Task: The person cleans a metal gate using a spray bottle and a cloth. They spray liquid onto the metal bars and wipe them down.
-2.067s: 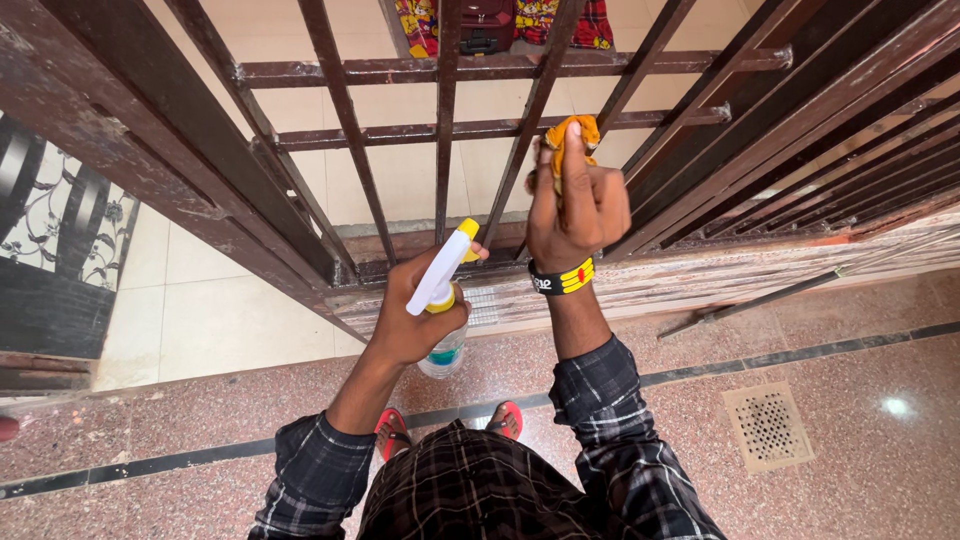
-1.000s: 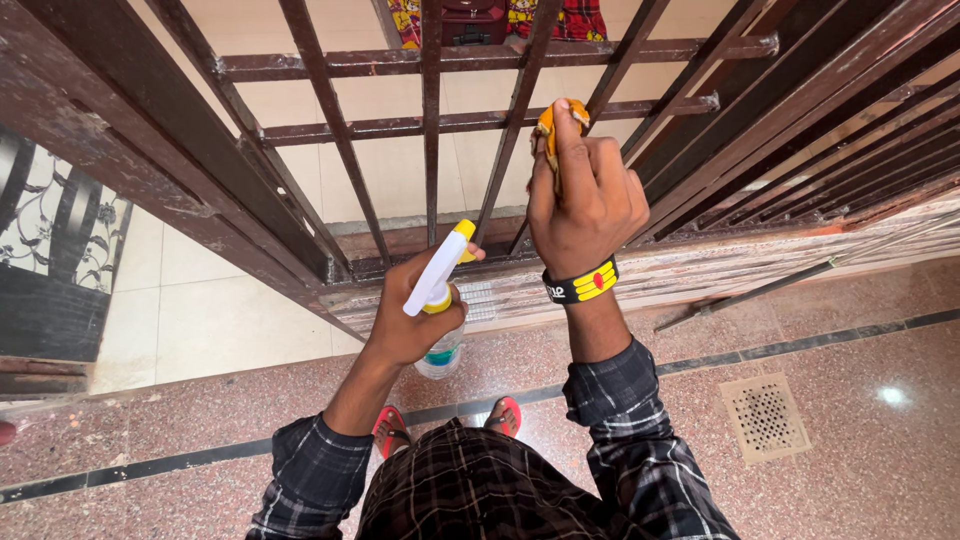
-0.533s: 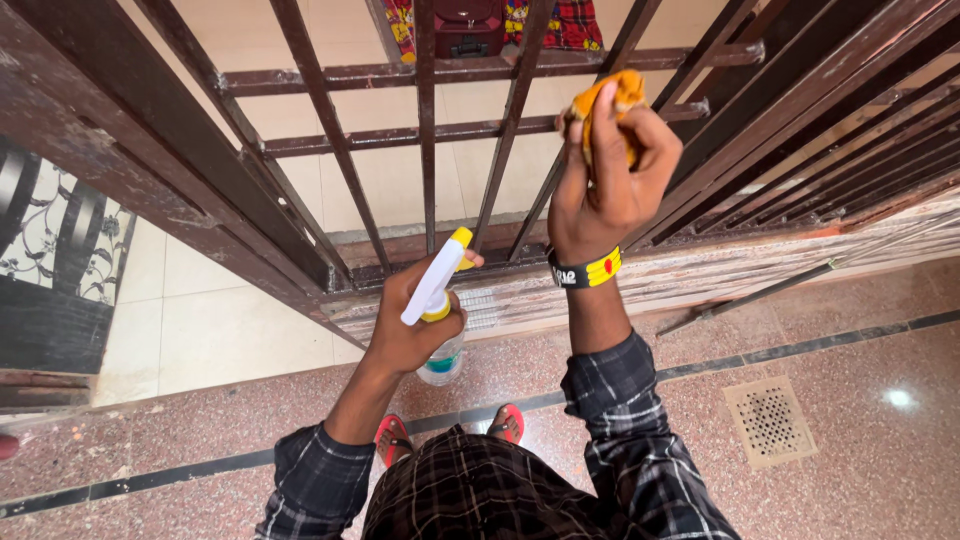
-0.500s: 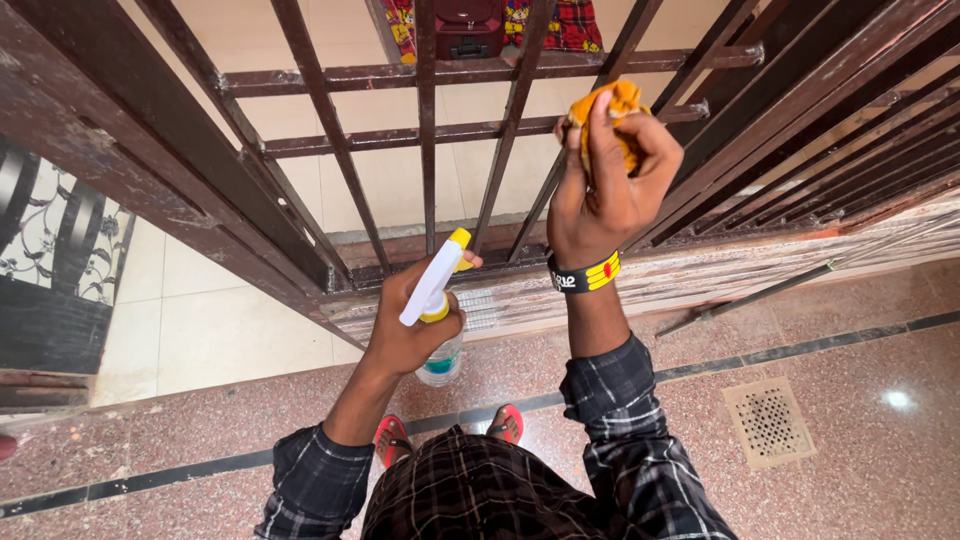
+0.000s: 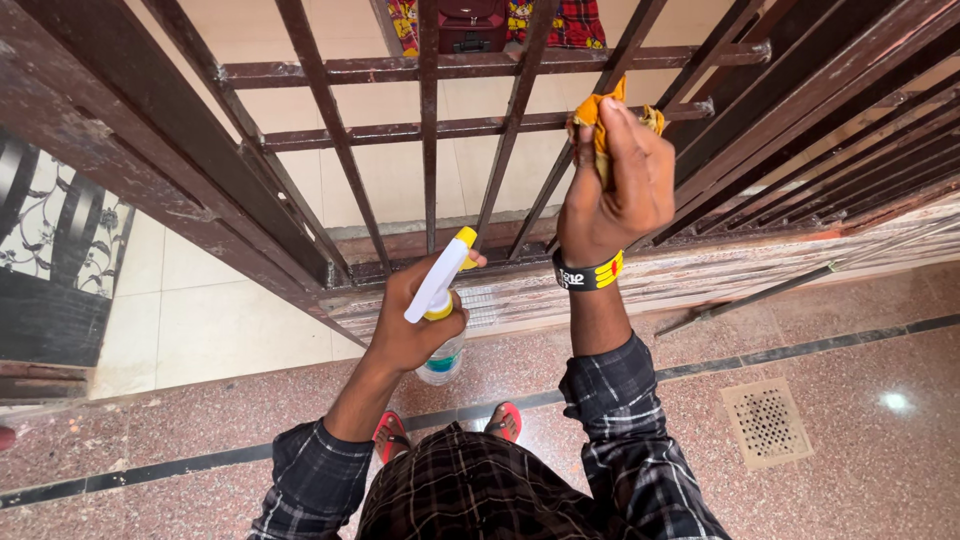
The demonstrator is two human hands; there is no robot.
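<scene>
Rusty brown metal gate of upright bars and two horizontal rails blocks passage ahead; openings between bars are narrow. The right hand presses a crumpled orange cloth against one bar. Open speckled stone floor lies rightward, around a square perforated drain cover.

The gate is dark brown painted metal, scuffed and rough in patches, the rag soft crumpled orange cloth, the spray bottle smooth white and yellow plastic over a clear body, and the floor glossy speckled polished stone.
</scene>
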